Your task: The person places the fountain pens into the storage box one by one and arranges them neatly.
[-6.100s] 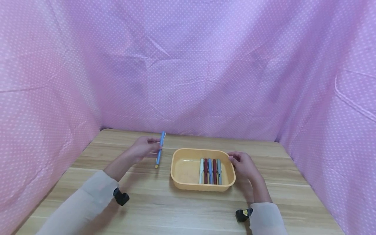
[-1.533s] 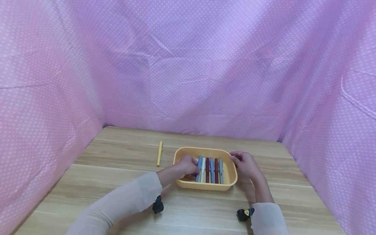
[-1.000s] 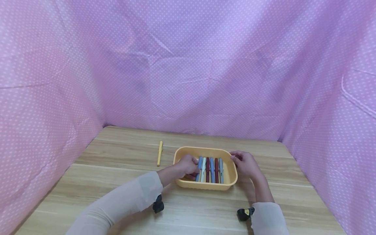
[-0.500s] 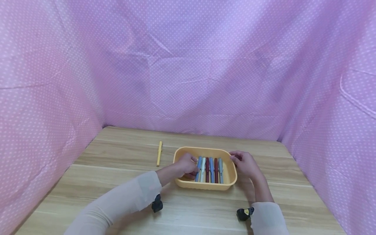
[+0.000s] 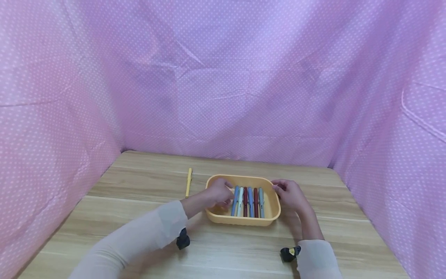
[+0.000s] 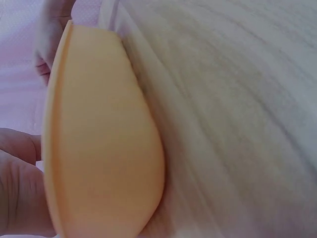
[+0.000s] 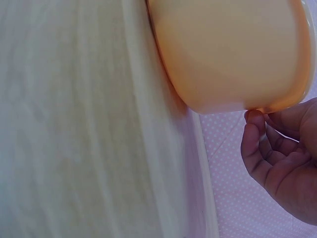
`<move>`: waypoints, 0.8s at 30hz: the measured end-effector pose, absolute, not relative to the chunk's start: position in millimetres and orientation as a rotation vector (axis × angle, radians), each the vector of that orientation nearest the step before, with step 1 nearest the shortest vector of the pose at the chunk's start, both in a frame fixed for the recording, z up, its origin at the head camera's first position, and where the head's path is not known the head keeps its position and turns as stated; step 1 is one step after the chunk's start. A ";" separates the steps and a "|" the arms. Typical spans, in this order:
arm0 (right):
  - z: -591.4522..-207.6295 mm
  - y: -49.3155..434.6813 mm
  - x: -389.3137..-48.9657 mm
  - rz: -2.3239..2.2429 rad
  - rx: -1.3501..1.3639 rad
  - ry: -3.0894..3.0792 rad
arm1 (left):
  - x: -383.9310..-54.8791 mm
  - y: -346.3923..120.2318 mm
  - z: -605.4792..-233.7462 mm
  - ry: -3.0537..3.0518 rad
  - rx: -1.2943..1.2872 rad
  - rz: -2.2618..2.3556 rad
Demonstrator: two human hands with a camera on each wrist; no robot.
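A yellow plastic tray (image 5: 244,221) holds several capped pens lying side by side. Leftmost in the row is a blue pen (image 5: 234,203); beside it come a pale green pen (image 5: 240,203), dark red ones, another blue one and a grey-blue pen (image 5: 261,203). My left hand (image 5: 218,192) hovers inside the tray's left part, fingers loosely spread and just off the leftmost blue pen. At the far right corner my right hand (image 5: 290,195) pinches the tray's rim, its curled fingers (image 7: 253,148) against the outside wall in the right wrist view.
A yellow pen (image 5: 189,183) lies on the wooden table (image 5: 230,252), left of the tray. Pink dotted cloth (image 5: 223,97) hangs behind the table and along both sides.
Since the first frame, my left hand has carried the blue pen into the tray and laid it left of the pale green one. It has now let go and drawn slightly left. The right hand stays put.
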State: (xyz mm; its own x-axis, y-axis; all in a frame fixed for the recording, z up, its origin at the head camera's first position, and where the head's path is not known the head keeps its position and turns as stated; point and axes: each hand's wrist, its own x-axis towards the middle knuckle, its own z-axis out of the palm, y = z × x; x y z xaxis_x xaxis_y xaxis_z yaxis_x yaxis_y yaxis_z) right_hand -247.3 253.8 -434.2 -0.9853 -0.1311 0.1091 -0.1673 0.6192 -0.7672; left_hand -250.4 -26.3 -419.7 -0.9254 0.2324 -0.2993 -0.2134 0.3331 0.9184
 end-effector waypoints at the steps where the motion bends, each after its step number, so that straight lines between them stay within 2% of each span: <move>1: -434.1 253.8 -247.4 1.331 0.250 -2.788 | -251.5 -28.1 -418.4 2.221 0.027 1.631; 24: -434.5 256.1 -248.7 1.295 0.263 -2.789 | -267.4 -74.1 -379.6 2.196 0.117 1.681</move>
